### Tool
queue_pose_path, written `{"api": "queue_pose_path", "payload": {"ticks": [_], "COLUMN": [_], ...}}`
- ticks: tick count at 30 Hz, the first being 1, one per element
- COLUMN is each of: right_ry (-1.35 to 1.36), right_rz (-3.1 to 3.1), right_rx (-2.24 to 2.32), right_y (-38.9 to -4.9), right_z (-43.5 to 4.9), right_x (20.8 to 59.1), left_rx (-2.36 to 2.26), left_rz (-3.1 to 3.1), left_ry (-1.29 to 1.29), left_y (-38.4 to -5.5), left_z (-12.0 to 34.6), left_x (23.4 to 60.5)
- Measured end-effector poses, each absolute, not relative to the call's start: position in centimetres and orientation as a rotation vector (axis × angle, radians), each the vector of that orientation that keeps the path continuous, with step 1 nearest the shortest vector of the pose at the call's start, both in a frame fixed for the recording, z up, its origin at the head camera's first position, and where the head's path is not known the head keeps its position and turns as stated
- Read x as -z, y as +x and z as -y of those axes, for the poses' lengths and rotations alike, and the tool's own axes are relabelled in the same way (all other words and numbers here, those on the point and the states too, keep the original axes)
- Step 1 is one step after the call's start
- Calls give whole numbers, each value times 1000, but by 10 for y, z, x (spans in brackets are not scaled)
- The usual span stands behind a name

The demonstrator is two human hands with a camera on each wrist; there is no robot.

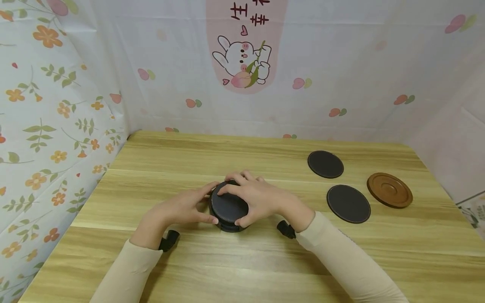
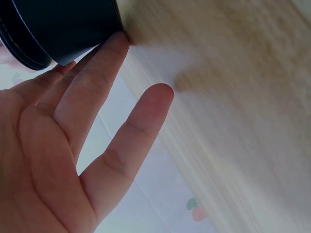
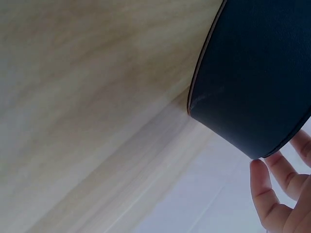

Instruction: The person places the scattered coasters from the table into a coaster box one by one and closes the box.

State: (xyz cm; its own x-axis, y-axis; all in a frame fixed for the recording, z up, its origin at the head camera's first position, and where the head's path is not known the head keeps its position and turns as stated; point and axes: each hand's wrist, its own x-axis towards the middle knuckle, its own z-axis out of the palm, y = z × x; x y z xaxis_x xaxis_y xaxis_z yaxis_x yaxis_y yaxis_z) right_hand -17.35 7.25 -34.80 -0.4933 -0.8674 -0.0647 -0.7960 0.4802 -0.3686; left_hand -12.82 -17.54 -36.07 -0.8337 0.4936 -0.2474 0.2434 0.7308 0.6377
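Note:
A black round coaster holder (image 1: 229, 227) with leather-like sides stands on the table, a black stitched coaster (image 1: 227, 206) lying at its top. My left hand (image 1: 185, 207) holds the holder's left side, thumb at the front and fingers behind; in the left wrist view one finger sticks out, clear of the holder's wall (image 2: 73, 24). From above, my right hand (image 1: 261, 197) grips the coaster, thumb at the near edge and fingers at the far edge. Fingertips (image 3: 261, 170) meet the upper rim in the right wrist view. The holder's inside is hidden.
Two black round coasters (image 1: 326, 164) (image 1: 348, 203) lie flat to the right. A brown wooden round coaster (image 1: 389, 190) with a raised rim lies farther right. Patterned cloth (image 1: 170, 84) hangs behind the wooden table (image 1: 235, 269). Black wrist devices (image 1: 286, 229) sit under both wrists.

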Motion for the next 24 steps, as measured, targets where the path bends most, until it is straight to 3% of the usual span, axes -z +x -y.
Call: {"api": "queue_pose_path", "payload": {"ticks": [24], "right_ry": [-1418], "right_rz": [-2501], "right_rx": [404], "right_y": [-171], "right_z": [-70], "right_x": [351], "left_rx": [-806], "left_rz": [-2550], "left_ry": [569], "left_y": [-128], "left_z": [176], "left_x": [360]}}
